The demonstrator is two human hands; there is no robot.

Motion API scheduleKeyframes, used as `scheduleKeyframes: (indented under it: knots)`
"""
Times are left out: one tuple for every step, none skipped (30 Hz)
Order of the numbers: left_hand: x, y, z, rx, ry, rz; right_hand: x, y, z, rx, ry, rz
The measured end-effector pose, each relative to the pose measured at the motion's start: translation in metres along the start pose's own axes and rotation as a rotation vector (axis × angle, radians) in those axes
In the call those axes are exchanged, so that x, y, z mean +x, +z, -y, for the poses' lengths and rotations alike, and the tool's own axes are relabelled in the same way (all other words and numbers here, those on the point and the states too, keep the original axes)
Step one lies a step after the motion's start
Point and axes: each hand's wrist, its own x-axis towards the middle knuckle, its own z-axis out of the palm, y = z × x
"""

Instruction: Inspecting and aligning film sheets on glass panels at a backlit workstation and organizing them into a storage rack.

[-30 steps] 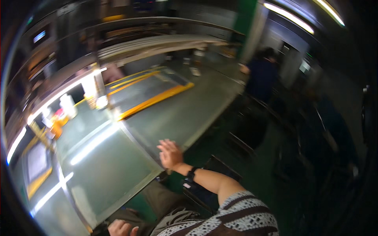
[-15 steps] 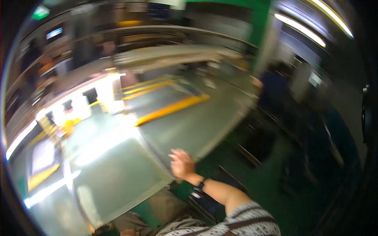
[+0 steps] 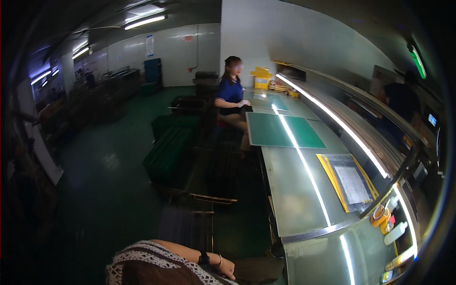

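Observation:
My left hand (image 3: 227, 269) is low in the head view, beside my dark-trousered leg (image 3: 260, 270). Its fingers are curled closed, and whatever lies inside them, if anything, is hidden. A dark watch and a thin bracelet circle that wrist. My right hand is out of view. Just right of my leg lies the glass-like worktop (image 3: 311, 251), divided by a metal strip (image 3: 323, 232). Farther along, a flat green panel (image 3: 285, 130) rests on the table, its left edge over the side.
A co-worker (image 3: 230, 92) in blue sits at the far end, a gloved hand by the table. A yellow-edged frame with a white sheet (image 3: 350, 183) lies at right, near bottles (image 3: 395, 233) and a lit tube (image 3: 332, 126). Green stacked panels (image 3: 168, 152) stand on the left floor.
My view has swung far round to the left. My right hand, spread over the table edge earlier, has left the picture; my left hand and forearm now show at the bottom.

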Motion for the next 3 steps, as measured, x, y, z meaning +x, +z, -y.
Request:
scheduleKeyframes:
  knots:
    - [-0.008, 0.003, -0.01, -0.167, -0.065, -0.029, 0.002, 0.01, 0.008, 0.348, 0.164, 0.206]
    - [0.0, 0.008, -0.009, -0.192, -0.06, -0.052, 0.004, 0.025, 0.015, 0.685, 0.339, 0.417]
    - [0.001, 0.012, 0.004, -0.215, -0.012, -0.087, 0.01, 0.033, 0.021, 0.697, 0.308, 0.462]
